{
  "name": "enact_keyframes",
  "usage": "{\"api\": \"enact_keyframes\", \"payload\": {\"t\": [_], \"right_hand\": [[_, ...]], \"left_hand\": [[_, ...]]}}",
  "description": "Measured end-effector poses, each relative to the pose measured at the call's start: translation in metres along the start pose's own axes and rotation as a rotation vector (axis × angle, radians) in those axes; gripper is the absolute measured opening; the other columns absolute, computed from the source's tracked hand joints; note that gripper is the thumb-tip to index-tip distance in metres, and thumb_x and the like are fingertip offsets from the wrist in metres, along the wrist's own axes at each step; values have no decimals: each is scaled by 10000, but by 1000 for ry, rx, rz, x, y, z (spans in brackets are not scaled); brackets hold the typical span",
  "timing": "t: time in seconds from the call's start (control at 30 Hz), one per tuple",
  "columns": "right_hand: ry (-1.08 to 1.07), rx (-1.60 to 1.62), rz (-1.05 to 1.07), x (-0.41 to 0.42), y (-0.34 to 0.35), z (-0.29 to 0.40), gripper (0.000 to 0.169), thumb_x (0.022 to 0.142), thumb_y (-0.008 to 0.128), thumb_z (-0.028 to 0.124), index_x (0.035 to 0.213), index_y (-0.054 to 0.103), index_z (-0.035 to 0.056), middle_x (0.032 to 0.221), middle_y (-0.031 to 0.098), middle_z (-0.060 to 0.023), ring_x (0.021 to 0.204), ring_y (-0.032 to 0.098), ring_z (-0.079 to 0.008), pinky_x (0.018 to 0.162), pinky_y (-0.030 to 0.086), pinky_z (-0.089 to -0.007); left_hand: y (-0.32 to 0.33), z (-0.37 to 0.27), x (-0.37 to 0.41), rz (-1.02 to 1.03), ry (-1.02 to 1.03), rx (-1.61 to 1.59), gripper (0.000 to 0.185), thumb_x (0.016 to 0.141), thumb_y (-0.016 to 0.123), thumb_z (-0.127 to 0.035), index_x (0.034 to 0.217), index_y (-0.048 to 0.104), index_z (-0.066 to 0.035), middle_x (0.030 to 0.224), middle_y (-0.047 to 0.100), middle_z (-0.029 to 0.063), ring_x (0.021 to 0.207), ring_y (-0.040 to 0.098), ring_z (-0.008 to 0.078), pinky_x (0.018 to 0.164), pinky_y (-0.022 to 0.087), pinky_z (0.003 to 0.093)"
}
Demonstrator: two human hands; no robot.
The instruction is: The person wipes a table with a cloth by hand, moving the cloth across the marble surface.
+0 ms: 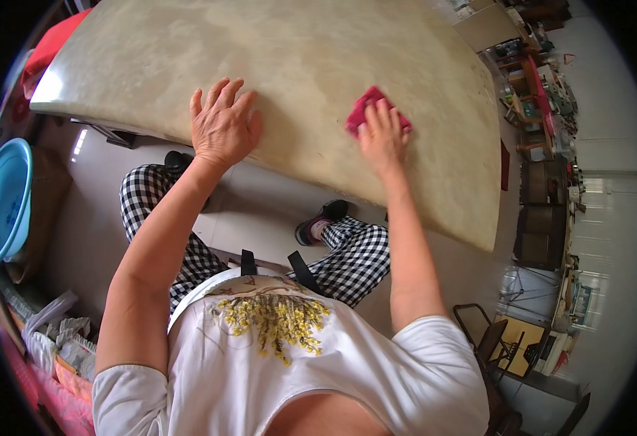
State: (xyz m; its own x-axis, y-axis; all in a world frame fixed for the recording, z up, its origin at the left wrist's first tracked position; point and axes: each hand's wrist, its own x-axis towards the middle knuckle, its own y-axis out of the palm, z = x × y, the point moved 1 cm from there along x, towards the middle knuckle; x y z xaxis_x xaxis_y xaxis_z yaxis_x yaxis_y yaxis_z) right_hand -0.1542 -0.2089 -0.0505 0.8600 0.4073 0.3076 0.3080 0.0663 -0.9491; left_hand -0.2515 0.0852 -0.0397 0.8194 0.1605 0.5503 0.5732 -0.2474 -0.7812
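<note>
A large beige table top (307,54) with a mottled, slightly glossy surface lies before me. Near its front edge at the left, my left hand (224,122) is palm down with fingers apart and holds nothing; whether the whole palm touches the surface I cannot tell. Farther right, my right hand (382,133) presses on a folded dark pink cloth (357,113), with its fingers spread over it. The cloth lies flat on the table, its corners showing around my fingers.
A light blue plastic basin (6,201) stands at the left beside a brown container (46,201). Bags and pink fabric lie at the lower left. A folding chair (490,332) is at the lower right. Cluttered shelves and dark cabinets (539,234) line the right side.
</note>
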Motion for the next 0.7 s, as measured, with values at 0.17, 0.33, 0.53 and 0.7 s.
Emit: {"api": "enact_keyframes", "payload": {"t": [0.17,0.33,0.53,0.7], "right_hand": [[-157,217,62,-72,-53,79,482,897,535,329,1361,492,206,1480,365,-90,1364,312,-354,1073,236,-594],[-138,244,135,-44,-48,69,474,931,485,340,1388,459,217,1501,338,-78,1385,286,-336,1091,214,-578],[-33,88,82,51,3,35,496,949,439,403,1412,419,226,1504,329,-60,1377,294,-337,1077,226,-616],[138,54,162,135,29,15,524,949,377,469,1435,371,273,1534,265,-7,1406,239,-317,1068,192,-671]], "left_hand": [[4,2,0,78,-21,8,314,816,577,-286,1105,610,-170,1330,504,64,1308,388,268,1076,236,530],[2,13,3,50,-40,-91,441,814,608,-318,1232,558,-186,1392,441,96,1344,336,293,1085,225,538],[-14,105,35,34,-58,221,484,868,586,-371,1311,515,-187,1441,394,99,1375,300,275,1092,183,582],[-29,121,37,80,-131,341,433,900,557,-366,1294,535,-188,1448,406,58,1385,303,245,1106,162,576]]}}
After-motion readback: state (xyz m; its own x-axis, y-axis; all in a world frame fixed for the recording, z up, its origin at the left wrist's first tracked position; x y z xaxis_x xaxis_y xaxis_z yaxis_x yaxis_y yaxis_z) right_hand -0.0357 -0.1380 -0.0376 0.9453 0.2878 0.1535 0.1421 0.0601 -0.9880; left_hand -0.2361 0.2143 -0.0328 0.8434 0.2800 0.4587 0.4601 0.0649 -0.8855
